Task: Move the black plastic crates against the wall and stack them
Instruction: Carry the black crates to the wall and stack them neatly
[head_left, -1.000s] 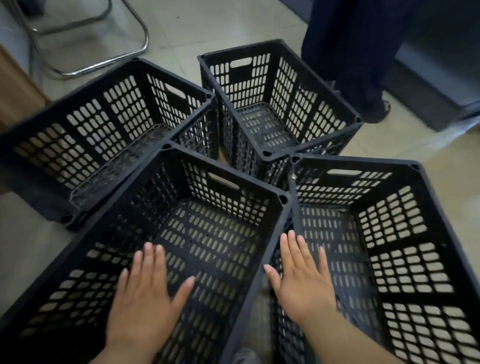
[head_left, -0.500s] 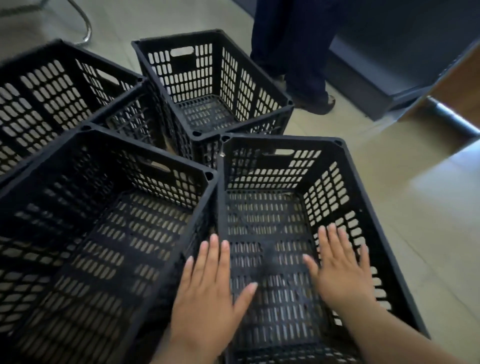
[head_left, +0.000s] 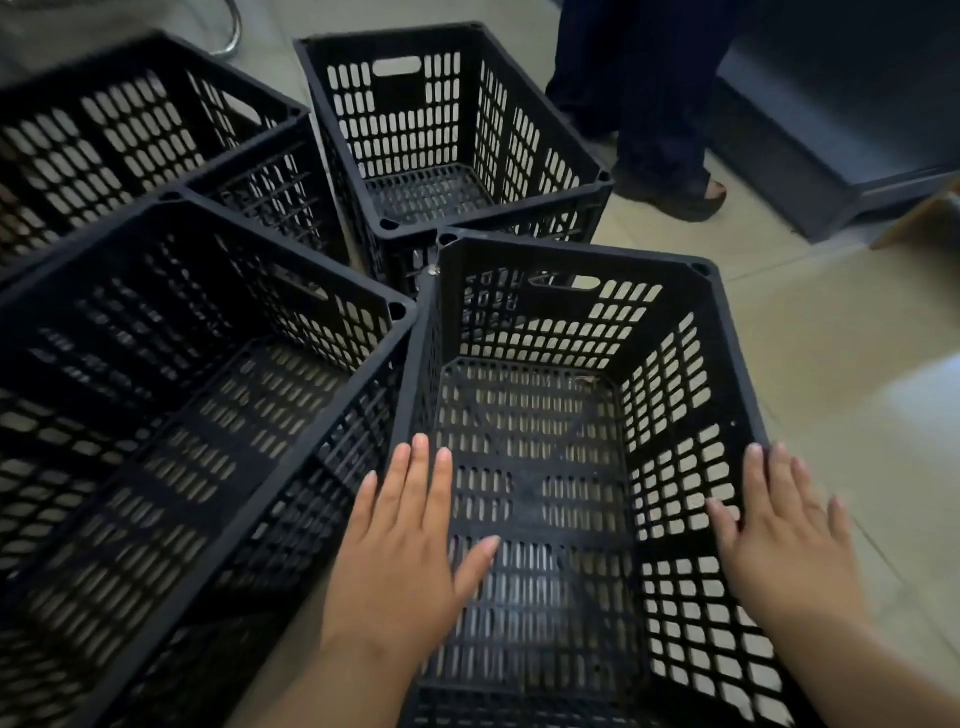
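Pale tiled floor (head_left: 831, 338), glossy, bright reflection at right edge. Bystander's legs (head_left: 649, 78) in dark trousers stand at top centre; dark shoe (head_left: 675, 195) flat on floor. Dark low cabinet (head_left: 831, 104) just beside legs, top right. Chrome tube (head_left: 234, 31) at top left, blurred. Brown corner (head_left: 924, 223) at right edge, unidentifiable.

Your left hand (head_left: 400, 551) is flat, fingers straight, over the left rim of the right crate (head_left: 571, 250). Your right hand (head_left: 779, 545) is flat over its right rim. Can't tell if either touches. Left crate (head_left: 285, 252) sits just beside it, corners touching at the far end. Far crate (head_left: 395, 32) stands behind, far-left crate (head_left: 156, 58) next to that. All four are on the floor (head_left: 841, 364). Another person's legs (head_left: 649, 93) stand near the far crate, by a dark cabinet (head_left: 841, 104).
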